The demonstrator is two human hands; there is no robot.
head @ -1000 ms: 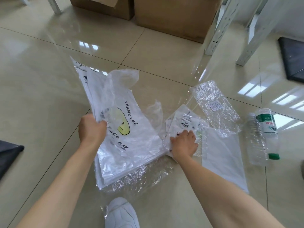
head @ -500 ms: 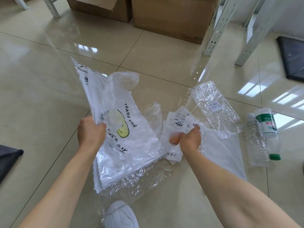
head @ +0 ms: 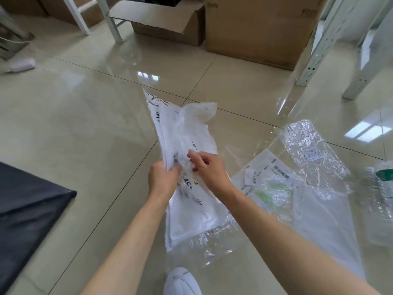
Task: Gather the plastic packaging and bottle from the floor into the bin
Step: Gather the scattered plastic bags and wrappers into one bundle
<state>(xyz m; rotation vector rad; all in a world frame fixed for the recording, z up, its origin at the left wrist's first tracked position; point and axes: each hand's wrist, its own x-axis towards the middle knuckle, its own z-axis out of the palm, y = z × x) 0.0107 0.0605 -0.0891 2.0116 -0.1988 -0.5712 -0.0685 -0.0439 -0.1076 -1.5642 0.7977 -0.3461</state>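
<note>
A bundle of white and clear plastic bags (head: 187, 145) with black print hangs above the floor in front of me. My left hand (head: 162, 179) is shut on its left edge. My right hand (head: 207, 167) presses small packets into the bundle beside the left hand, fingers pinched on the plastic. More clear packaging lies on the tiles to the right: a flat printed packet (head: 265, 173), a crinkled sleeve with a label (head: 310, 150) and a large clear bag (head: 325, 226). A clear plastic bottle (head: 380, 199) with a green label lies at the right edge.
A black bag (head: 27, 207) lies at the left. Cardboard boxes (head: 259, 33) stand at the back, one open (head: 165, 20). White metal shelf legs (head: 319, 45) rise at the right and back left. My white shoe (head: 181, 282) shows at the bottom.
My right hand lifted the small packets off the floor and carried them left onto the bundle. The bundle rose and folded narrower. The view tilted up, showing the boxes.
</note>
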